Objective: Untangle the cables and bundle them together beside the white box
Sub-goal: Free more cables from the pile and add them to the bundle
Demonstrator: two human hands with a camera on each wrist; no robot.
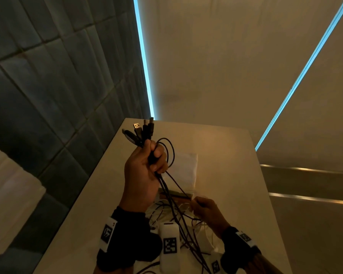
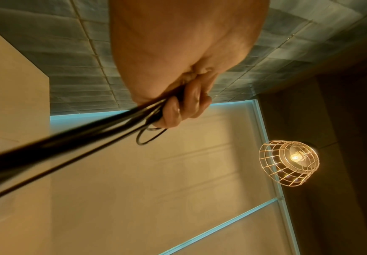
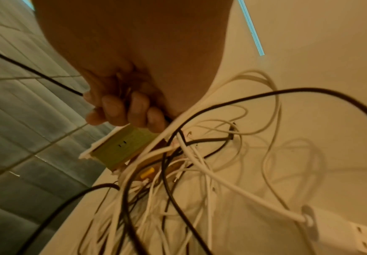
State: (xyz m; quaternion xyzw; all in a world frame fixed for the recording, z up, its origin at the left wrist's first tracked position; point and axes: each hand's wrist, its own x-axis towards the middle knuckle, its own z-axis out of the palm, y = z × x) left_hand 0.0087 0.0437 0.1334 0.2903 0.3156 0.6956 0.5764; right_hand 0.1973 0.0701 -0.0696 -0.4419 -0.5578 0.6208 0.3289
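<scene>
My left hand [image 1: 147,169] is raised above the table and grips a bunch of black cables [image 1: 166,186], fingers curled round them [image 2: 178,107]. Their plugs [image 1: 143,131] stick up out of the fist. The strands hang down to a tangle of white and black cables [image 1: 166,216] on the table. Lower right, my right hand [image 1: 204,210] pinches one thin black cable [image 3: 36,72] that runs up towards the left hand. The white box [image 1: 186,169] lies on the table behind the left hand, partly hidden by it.
The pale table [image 1: 226,155] ends at a tiled wall [image 1: 48,95] on the left. A white power adapter [image 3: 335,229] lies in the tangle [image 3: 189,172]. A small open box with a greenish side [image 3: 123,148] sits under my right hand. A wire-cage lamp [image 2: 289,163] hangs overhead.
</scene>
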